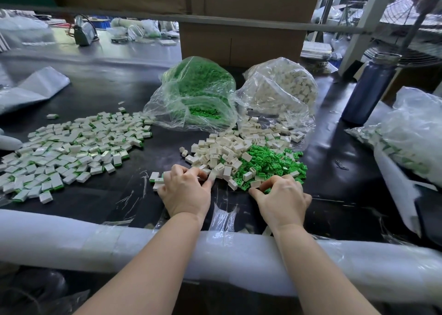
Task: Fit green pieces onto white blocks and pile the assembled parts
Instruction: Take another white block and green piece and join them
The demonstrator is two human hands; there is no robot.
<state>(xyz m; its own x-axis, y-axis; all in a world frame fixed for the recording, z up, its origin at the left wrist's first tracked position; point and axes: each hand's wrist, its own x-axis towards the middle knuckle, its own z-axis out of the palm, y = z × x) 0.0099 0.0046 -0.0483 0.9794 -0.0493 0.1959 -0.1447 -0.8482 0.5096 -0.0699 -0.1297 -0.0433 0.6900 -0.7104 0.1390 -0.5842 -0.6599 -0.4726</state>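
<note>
— Both hands down at six o'clock: left hand (pixel 185 190) curled, fingertips working a white block at the near rim of the white blocks (pixel 222 152); a few finished parts sit touching it at its nine o'clock. Right hand (pixel 282 198) curled, pinching into the green pieces (pixel 275 164).

— So the pick-up step?

— Looks it. Next comes bringing block and piece together, then tossing to the assembled pile (pixel 71 147) at nine o'clock.

— Room?

— Bare black counter (pixel 162 152) between the heaps gives a lane. Foam-wrapped edge (pixel 71 240) presses under both forearms; bags (pixel 196 94) crowd twelve o'clock, bottle (pixel 369 89) out at two.
</note>
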